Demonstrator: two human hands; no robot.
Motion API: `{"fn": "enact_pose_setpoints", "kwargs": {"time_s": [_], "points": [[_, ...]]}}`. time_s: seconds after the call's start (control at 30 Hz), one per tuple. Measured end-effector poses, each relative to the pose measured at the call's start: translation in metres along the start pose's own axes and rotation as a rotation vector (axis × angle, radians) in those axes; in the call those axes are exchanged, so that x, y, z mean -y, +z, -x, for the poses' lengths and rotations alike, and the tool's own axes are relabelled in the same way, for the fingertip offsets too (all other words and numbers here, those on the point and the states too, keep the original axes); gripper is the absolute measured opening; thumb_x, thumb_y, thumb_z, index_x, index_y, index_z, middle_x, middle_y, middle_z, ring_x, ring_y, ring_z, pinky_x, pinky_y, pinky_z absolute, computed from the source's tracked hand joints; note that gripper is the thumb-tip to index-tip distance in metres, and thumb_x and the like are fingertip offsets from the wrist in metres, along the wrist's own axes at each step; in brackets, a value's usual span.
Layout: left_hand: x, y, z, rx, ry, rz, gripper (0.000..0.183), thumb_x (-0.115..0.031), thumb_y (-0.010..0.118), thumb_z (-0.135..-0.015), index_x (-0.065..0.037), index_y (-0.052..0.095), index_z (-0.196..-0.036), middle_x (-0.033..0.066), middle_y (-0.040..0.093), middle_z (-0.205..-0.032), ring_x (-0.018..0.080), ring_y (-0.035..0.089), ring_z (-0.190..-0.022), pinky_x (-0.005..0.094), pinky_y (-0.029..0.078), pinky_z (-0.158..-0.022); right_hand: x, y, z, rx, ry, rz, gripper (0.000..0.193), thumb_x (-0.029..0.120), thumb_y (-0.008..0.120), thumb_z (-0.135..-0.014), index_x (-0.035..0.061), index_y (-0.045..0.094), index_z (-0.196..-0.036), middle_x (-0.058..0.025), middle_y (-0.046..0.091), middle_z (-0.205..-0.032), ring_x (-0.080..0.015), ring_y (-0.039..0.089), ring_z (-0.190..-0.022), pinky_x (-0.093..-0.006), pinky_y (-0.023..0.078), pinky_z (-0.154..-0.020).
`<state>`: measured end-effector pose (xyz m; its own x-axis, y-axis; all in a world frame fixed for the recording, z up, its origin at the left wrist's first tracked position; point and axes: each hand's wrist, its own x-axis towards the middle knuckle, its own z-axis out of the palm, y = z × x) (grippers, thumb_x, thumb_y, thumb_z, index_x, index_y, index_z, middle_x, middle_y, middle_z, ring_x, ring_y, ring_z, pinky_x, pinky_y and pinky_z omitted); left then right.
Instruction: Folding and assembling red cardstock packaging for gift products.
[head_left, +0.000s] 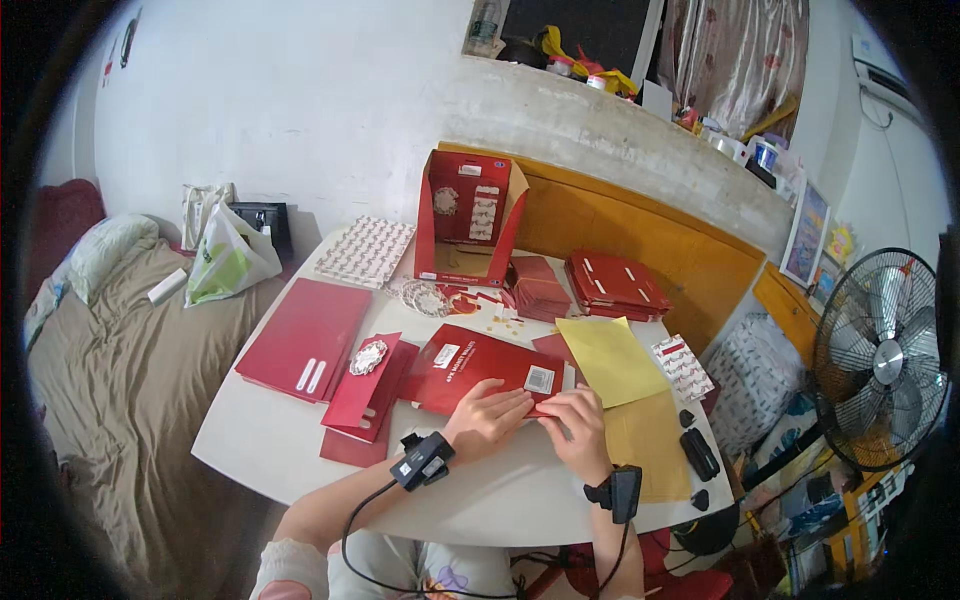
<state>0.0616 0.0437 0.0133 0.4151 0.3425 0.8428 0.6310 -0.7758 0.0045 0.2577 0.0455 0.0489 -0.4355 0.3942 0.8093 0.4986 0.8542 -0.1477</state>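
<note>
A flat red paper packet (478, 362) with white labels lies at the middle of the table, tilted toward my right. My left hand (490, 412) rests on its near edge, the fingers stretched out and pressed flat. At the packet's right end, my right hand (577, 420) pinches the near corner between thumb and fingers. Something white peeks out of that end. Left of the packet, a red folded card (371, 392) with a pale ornate rosette (368, 358) rests on other red sheets. Yellow sheets (625, 365) lie just beyond and beside my right hand.
Behind stand an open red display box (425, 245), red packet stacks (612, 285), patterned white sheets (365, 252) and loose white rings (425, 298). A large red stack (305, 335) lies left. Small black objects (699, 455) sit at the right edge, near a black fan (887, 362).
</note>
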Motion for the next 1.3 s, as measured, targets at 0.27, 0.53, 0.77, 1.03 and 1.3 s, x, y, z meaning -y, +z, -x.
{"fn": "enact_pose_setpoints", "kwargs": {"time_s": [0.27,0.53,0.77,1.03,1.3], "points": [[-0.004,0.000,0.000,0.045,-0.031,0.027,0.025,-0.012,0.068,-0.080,-0.005,0.068,-0.104,0.0100,0.069,-0.107,0.0195,0.065,-0.105,0.0439,0.044,-0.096,-0.004,-0.001,0.003,-0.001,-0.047,0.062,0.011,0.007,0.074,-0.070,0.0108,0.069,-0.080,-0.0004,0.061,-0.076,-0.0200,0.057,-0.082,-0.0419,0.043,-0.090],[0.000,-0.008,-0.002,0.076,-0.040,0.072,0.029,-0.015,0.067,-0.081,-0.004,0.067,-0.108,0.0111,0.068,-0.111,0.0217,0.063,-0.107,0.0462,0.041,-0.100,-0.006,-0.003,0.002,-0.023,-0.101,0.060,0.012,0.007,0.074,-0.069,0.0115,0.070,-0.079,0.0007,0.061,-0.076,-0.0187,0.058,-0.081,-0.0381,0.045,-0.084],[0.023,-0.036,0.004,0.323,-0.029,0.135,0.052,-0.024,0.064,-0.085,0.000,0.052,-0.130,0.0172,0.053,-0.133,0.0285,0.050,-0.125,0.0466,0.034,-0.106,-0.007,-0.005,0.003,-0.036,-0.057,-0.012,0.012,0.005,0.075,-0.068,0.0103,0.069,-0.078,0.0005,0.063,-0.077,-0.0201,0.057,-0.081,-0.0363,0.045,-0.080],[0.022,-0.035,0.004,0.346,0.020,0.134,0.046,-0.019,0.061,-0.086,0.003,0.054,-0.126,0.0190,0.055,-0.130,0.0292,0.053,-0.121,0.0457,0.037,-0.104,-0.007,-0.005,0.004,-0.009,-0.021,-0.048,0.012,0.004,0.074,-0.069,0.0096,0.070,-0.078,-0.0001,0.063,-0.079,-0.0205,0.057,-0.083,-0.0353,0.044,-0.079],[0.022,-0.030,0.006,0.291,0.081,0.084,0.037,-0.015,0.062,-0.085,0.002,0.060,-0.118,0.0173,0.062,-0.120,0.0266,0.060,-0.110,0.0436,0.041,-0.099,-0.006,-0.007,0.002,-0.009,-0.044,-0.065,0.013,0.002,0.074,-0.068,0.0091,0.070,-0.078,-0.0001,0.064,-0.081,-0.0201,0.058,-0.083,-0.0350,0.044,-0.077]]}}
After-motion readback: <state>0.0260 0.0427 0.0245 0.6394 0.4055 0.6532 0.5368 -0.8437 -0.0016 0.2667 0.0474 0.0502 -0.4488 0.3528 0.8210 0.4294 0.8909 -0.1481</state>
